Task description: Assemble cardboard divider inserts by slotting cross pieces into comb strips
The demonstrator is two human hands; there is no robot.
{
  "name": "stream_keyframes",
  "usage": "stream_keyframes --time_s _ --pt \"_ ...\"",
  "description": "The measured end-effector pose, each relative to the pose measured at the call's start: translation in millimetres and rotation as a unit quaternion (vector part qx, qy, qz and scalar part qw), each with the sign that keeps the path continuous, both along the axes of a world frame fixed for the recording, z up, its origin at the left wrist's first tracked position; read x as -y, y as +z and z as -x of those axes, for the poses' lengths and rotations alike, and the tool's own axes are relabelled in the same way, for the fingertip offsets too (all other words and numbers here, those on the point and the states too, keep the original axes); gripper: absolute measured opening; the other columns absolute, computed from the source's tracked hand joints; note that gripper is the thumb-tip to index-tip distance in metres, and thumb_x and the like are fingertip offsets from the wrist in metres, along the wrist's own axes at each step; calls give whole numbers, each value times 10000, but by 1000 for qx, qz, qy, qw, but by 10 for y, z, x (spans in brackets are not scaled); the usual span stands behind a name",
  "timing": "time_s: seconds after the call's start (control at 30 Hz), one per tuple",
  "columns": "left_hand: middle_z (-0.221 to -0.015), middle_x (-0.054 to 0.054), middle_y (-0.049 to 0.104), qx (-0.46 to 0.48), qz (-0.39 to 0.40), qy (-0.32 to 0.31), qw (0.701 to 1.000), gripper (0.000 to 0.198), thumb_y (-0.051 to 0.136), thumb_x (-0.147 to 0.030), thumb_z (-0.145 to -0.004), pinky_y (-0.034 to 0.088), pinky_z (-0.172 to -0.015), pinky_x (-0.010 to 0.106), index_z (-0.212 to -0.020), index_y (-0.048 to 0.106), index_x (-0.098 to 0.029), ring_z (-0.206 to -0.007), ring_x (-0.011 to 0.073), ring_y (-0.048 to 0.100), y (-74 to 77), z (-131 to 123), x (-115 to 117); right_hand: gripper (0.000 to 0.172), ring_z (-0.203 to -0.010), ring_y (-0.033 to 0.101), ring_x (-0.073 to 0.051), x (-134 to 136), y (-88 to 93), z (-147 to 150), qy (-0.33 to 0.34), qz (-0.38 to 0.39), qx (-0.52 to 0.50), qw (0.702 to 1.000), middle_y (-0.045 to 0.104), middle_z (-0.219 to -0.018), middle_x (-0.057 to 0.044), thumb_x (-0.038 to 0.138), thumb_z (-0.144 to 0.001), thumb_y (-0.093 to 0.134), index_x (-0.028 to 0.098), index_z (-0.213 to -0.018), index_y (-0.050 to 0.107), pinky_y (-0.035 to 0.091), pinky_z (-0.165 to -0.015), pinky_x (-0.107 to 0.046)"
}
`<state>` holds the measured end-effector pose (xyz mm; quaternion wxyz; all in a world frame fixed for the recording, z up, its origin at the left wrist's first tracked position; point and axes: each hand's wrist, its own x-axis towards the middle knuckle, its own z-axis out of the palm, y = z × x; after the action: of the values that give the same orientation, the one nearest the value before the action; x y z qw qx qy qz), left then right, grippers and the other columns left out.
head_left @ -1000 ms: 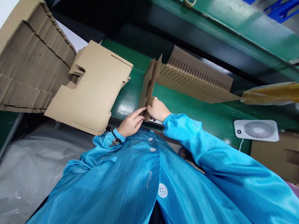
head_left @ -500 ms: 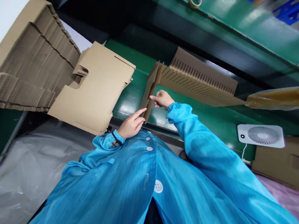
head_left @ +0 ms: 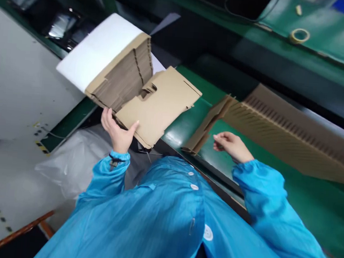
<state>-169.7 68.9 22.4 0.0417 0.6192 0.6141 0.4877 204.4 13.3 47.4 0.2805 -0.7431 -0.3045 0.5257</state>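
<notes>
My left hand (head_left: 118,134) is at the near-left edge of a stack of flat cardboard sheets (head_left: 158,108), fingers stretched and thumb spread apart, the thumb over the top sheet's edge. Its fingertips are near the lower edge of a thick pack of upright cardboard pieces (head_left: 125,75). My right hand (head_left: 232,145) hovers over the green bench, its fingers curled together with nothing visible in them. Just left of it, apart from the fingers, stands a folded cardboard strip (head_left: 204,127). This strip meets a long slotted cardboard piece (head_left: 290,140) at its far end.
A roll of tape (head_left: 299,36) lies on the green shelf beyond the dark gap. White board (head_left: 100,52) covers the cardboard pack at the left. Clear plastic sheeting (head_left: 74,157) hangs below the bench edge (head_left: 171,143). A brown frame bar (head_left: 17,234) shows at lower left.
My left hand has left the folded cardboard strip and moved left to the sheet stack. My right hand has come away from the strip, its fingers now curled. The view has swung left.
</notes>
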Motion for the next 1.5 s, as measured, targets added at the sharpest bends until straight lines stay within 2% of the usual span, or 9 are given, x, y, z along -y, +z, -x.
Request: stream_keyframes --time_s 0.1,0.2,0.4,0.57,0.73,1.07,1.2,1.37,1.5 --pt "-1340 202 566 160 112 1 981 921 854 -591 -632 420 -1116 512 -1348 477 -151 -1269 332 552 -385 119 -192 653 -516 642 -143 149 48 38 53 -31 -29 998 630 -575 -16 737 -466 831 186 -702 570 550 -502 -246" --pt "-1271 140 622 243 123 -47 961 722 765 -572 -764 514 -1028 393 -1320 523 -179 -1161 242 635 -552 92 -271 700 -532 643 -153 231 109 104 90 -48 -26 994 631 -577 -17 810 -423 781 199 -704 589 561 -534 -272" --pt "-1378 126 567 276 75 -48 957 575 762 -480 -786 463 -1098 367 -1259 606 -192 -1268 240 575 -481 175 -391 630 -541 641 -167 268 85 98 105 -71 -6 992 622 -574 -8 773 -488 780 213 -717 602 581 -585 -314" --pt "-1211 123 660 333 47 8 942 543 805 -439 -730 485 -1071 390 -1156 635 -148 -1150 229 641 -444 216 -502 625 -547 636 -165 309 58 76 109 -65 -9 992 617 -574 -6 764 -482 780 213 -712 595 575 -595 -316" --pt "-1024 74 696 361 35 52 930 435 774 -404 -761 540 -966 359 -1089 623 -160 -980 192 686 -308 227 -619 616 -553 637 -167 343 64 73 118 -71 -12 990 623 -577 -13 762 -506 771 210 -718 598 576 -602 -319" --pt "-1059 44 605 298 14 119 947 278 742 -270 -764 514 -951 292 -994 616 -178 -1012 166 624 -131 286 -693 468 -599 645 -191 321 5 150 194 -115 18 974 649 -613 -42 670 -703 675 212 -772 608 553 -625 -334" --pt "-998 30 596 307 -12 118 944 252 728 -318 -806 519 -945 293 -954 582 -176 -988 156 621 -17 238 -672 261 -843 684 -230 204 76 489 292 -228 96 924 729 -927 -113 392 -863 551 190 -977 670 561 -815 -409" --pt "-945 37 638 352 -81 44 932 307 646 -445 -877 534 -956 367 -947 518 -175 -947 185 670 341 66 -535 456 -1343 476 -306 -109 21 1072 432 -400 109 801 543 -1423 -196 192 -860 530 126 -1306 598 356 -1139 -548" --pt "-1016 25 665 280 -164 39 945 304 578 -482 -931 523 -1014 412 -1028 541 -195 -1023 199 681 678 -320 -51 508 -1389 425 -325 -117 99 1156 413 -371 59 830 521 -1443 -207 285 -886 588 133 -1370 562 338 -1147 -571"
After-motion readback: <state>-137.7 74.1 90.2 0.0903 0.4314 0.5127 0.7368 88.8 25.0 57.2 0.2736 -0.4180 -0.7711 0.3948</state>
